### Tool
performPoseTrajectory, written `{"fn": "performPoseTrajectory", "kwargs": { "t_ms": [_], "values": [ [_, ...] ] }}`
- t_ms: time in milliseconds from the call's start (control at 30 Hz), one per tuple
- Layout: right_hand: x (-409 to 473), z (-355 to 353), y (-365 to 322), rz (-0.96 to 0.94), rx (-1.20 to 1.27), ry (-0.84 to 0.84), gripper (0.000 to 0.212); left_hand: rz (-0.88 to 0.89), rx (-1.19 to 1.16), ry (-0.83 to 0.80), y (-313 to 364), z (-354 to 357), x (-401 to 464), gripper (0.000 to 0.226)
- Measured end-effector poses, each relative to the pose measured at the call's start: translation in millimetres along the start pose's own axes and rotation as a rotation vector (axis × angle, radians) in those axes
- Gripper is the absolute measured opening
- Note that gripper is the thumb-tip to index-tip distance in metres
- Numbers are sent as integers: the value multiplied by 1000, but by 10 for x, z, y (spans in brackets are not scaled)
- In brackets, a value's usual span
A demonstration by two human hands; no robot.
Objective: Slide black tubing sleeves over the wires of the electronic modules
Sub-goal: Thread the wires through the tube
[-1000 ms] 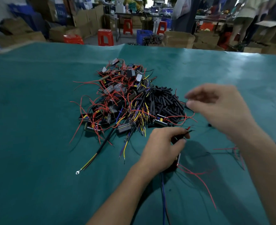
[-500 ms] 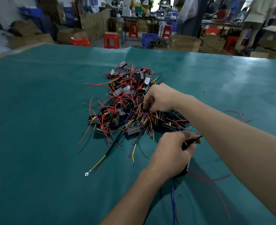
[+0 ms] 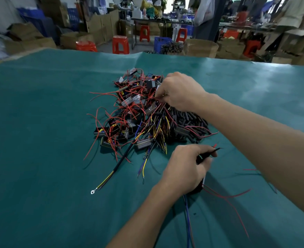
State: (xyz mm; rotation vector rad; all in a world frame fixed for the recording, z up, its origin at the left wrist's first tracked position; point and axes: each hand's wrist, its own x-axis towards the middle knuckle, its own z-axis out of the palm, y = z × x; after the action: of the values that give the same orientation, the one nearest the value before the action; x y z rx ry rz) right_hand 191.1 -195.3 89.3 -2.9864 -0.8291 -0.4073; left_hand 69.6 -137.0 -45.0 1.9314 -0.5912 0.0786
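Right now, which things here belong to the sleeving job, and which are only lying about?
Job:
- module pile, right hand reaching into it
- black sleeves
- module with sleeved wires, gripped by left hand

Lying about:
- ring-terminal lead on the green mat
- red stools
- cardboard boxes
- blue crate

Tangled heap of black modules with red, yellow and blue wires (image 3: 129,119) blocks counter centre; pile of short black tubing sleeves (image 3: 192,122) at its 3 o'clock. Teal-covered counter (image 3: 40,140) bare at 9 and 7 o'clock. Long black-sleeved yellow wire with ring terminal (image 3: 110,174) crosses at 6.
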Motion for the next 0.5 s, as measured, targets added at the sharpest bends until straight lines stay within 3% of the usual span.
{"fn": "performPoseTrajectory", "kwargs": {
  "t_ms": [167,300,400,500],
  "values": [
    [-46,-53,-51,-158,-200,89,33,-10,4,-3,-1,-5,6,13],
    [-42,-28,-180,-298,-369,-2,28,-13,-25,-2,2,-13,-1,12],
    [-15,-93,-153,-242,-469,-34,23,-30,-53,2,-2,-14,-6,12],
    [-76,-235,-77,-54,-377,-65,21,-39,-66,-4,-9,-8,-6,11]
  ]
}}
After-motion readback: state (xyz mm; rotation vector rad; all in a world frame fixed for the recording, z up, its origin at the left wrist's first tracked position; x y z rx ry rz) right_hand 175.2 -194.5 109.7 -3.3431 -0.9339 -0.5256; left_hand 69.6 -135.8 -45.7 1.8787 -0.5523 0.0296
